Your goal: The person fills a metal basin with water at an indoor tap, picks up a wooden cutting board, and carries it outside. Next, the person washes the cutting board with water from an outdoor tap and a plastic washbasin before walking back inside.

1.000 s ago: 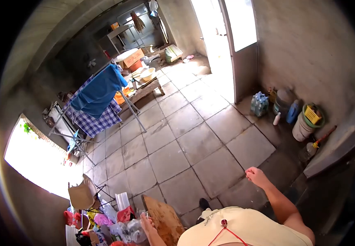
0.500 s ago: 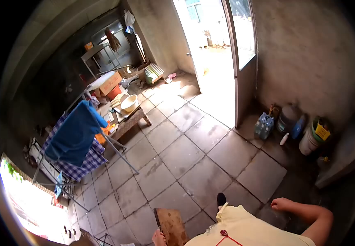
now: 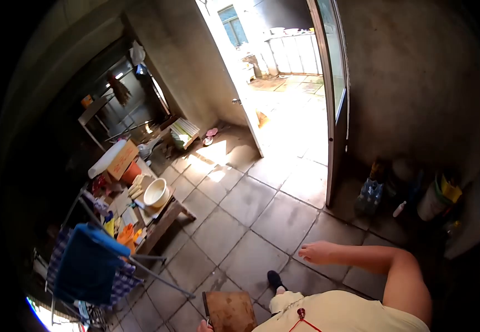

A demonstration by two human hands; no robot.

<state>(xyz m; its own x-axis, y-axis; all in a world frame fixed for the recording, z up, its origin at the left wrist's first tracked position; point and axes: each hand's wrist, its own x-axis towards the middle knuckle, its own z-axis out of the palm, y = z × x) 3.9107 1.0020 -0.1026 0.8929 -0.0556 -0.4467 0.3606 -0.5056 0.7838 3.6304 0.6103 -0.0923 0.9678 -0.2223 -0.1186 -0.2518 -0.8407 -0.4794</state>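
Observation:
My left hand (image 3: 204,327), at the bottom edge, grips a worn brown wooden cutting board (image 3: 230,311) by its side, where a bit of metal shows near the fingers. Most of that hand is cut off by the frame. My right hand (image 3: 317,253) hangs in front of my body above the floor tiles, loosely bent, with nothing in it. Below it, one dark shoe (image 3: 275,279) shows on the tiles.
An open door (image 3: 331,110) leads to a bright tiled yard. To the left, a low table (image 3: 165,221) bears a white basin (image 3: 156,192) and clutter, beside a metal rack with a blue cloth (image 3: 88,265). Bottles (image 3: 370,195) and a bucket (image 3: 434,202) stand along the right wall.
My view has shifted forward, toward the doorway. My right arm has swung forward and to the left across the front of my body. The cutting board stays in my left hand.

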